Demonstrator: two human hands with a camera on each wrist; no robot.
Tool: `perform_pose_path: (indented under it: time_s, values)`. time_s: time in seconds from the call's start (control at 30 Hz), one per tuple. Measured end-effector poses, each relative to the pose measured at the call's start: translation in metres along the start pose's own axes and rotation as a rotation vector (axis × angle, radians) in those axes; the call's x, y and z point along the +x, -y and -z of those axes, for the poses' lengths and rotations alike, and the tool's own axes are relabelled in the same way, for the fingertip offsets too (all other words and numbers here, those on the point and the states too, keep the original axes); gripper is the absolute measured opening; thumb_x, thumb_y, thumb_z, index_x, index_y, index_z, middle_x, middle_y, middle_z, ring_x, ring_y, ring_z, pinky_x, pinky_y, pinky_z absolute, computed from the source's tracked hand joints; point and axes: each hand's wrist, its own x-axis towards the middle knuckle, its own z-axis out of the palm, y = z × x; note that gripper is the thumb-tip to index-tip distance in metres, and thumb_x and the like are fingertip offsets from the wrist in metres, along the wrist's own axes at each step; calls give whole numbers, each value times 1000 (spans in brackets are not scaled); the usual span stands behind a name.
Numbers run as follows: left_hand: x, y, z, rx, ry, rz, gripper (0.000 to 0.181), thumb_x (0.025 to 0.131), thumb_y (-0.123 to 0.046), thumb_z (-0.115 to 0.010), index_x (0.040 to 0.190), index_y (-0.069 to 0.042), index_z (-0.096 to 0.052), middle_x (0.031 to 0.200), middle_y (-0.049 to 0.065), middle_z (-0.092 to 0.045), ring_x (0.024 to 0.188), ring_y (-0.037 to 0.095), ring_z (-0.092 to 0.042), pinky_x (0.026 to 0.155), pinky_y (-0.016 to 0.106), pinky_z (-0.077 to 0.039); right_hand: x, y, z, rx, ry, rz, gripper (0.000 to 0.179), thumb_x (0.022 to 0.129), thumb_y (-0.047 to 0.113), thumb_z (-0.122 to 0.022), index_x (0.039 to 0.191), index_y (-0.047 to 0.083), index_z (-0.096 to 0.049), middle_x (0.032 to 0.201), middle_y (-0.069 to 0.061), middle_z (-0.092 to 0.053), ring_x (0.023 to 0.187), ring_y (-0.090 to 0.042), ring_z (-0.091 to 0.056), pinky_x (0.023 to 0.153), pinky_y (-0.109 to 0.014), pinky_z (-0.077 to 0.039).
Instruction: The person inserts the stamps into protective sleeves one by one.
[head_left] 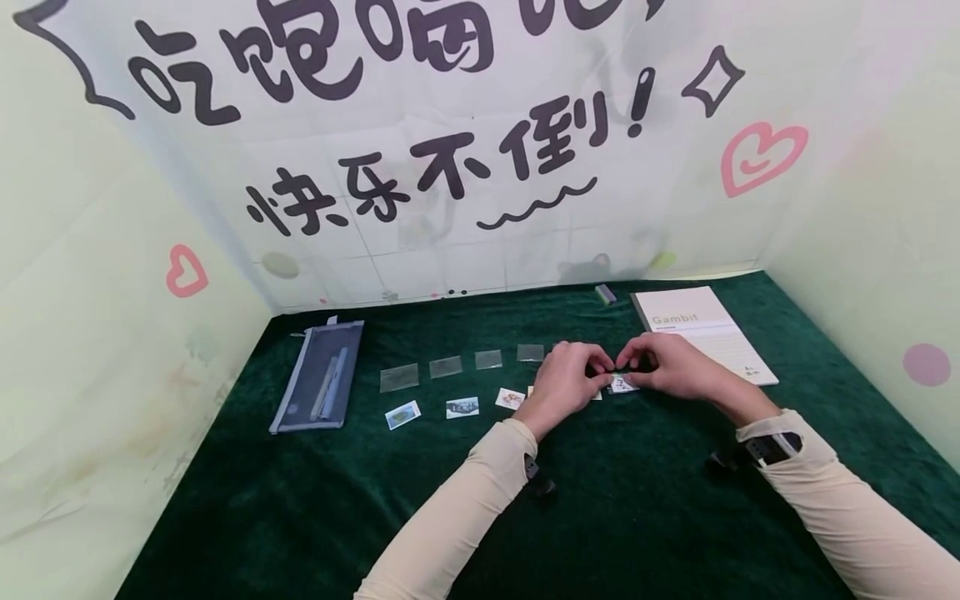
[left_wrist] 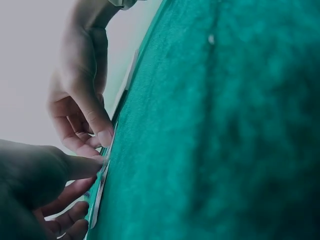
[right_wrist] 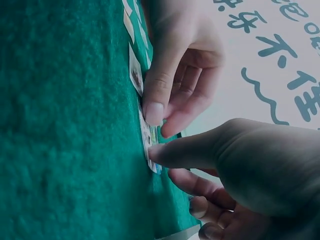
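Observation:
My left hand [head_left: 566,379] and right hand [head_left: 671,364] meet over a small picture card [head_left: 622,383] low at the green cloth. In the right wrist view, both thumbs lie on the face of the picture card [right_wrist: 148,136], with the index fingers at its far side. Thumb and index finger of each hand pinch it; a clear sleeve around it cannot be made out for certain. Left of the hands lie more small picture cards, among them a blue-green one [head_left: 403,414], a grey-blue one [head_left: 462,407] and an orange-brown one [head_left: 510,399]. My left hand partly hides another.
Several clear plastic sleeves [head_left: 399,377] lie in a row behind the cards. A zip pouch [head_left: 318,379] with pens inside is at the left. A notepad [head_left: 697,329] lies behind my right hand, and a small eraser-like block [head_left: 605,294] near the back wall.

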Motion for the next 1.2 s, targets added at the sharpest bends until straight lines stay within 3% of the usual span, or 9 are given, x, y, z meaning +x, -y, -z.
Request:
perform_pose_path:
  time_s: [0.17,0.33,0.47,0.73,0.87,1.03,1.2]
  values:
    - [-2,9,13,-31,-27,13,13,106,-29,-73,116,-25,-80,107,-10,-76,96,6,-63,85,26,-54,1,10,-7,-26,-13,41,16,99,7,-75,114,11,-78,99,0,-74,79,-13,-57,72,-28,-48]
    - [-2,28,29,-55,-92,60,14,108,-28,-69,118,-25,-79,114,-8,-78,105,12,-65,95,35,-56,7,21,-18,-11,17,68,20,102,16,-74,121,12,-76,104,1,-74,85,-13,-61,77,-30,-52]
    - [0,42,33,-32,-124,91,17,109,-27,-68,122,-23,-77,122,-5,-77,112,17,-63,102,41,-55,12,27,-29,-19,48,81,24,101,24,-78,122,12,-76,107,0,-74,91,-15,-62,82,-33,-53]
    - [8,54,29,88,-90,75,25,111,-29,-65,134,-25,-74,133,-3,-75,121,18,-64,111,44,-51,15,30,-36,-10,74,52,10,99,23,-80,108,20,-76,105,0,-72,89,-17,-59,78,-32,-50]
    - [10,54,32,132,-82,70,26,111,-29,-63,135,-24,-74,134,-3,-75,126,20,-64,113,47,-49,16,32,-37,19,74,54,16,99,21,-81,113,17,-75,102,1,-72,87,-17,-60,78,-31,-50]
    - [10,52,37,173,-24,70,33,109,-38,-67,138,-24,-72,142,0,-71,132,23,-61,116,50,-48,16,33,-36,44,78,40,24,98,15,-80,121,14,-74,96,1,-67,87,-16,-58,78,-30,-48]
    - [9,50,37,210,3,53,34,106,-39,-72,137,-24,-74,146,1,-68,135,24,-59,116,51,-48,15,34,-34,62,80,44,16,100,17,-78,116,16,-76,93,1,-65,83,-16,-58,76,-29,-48]
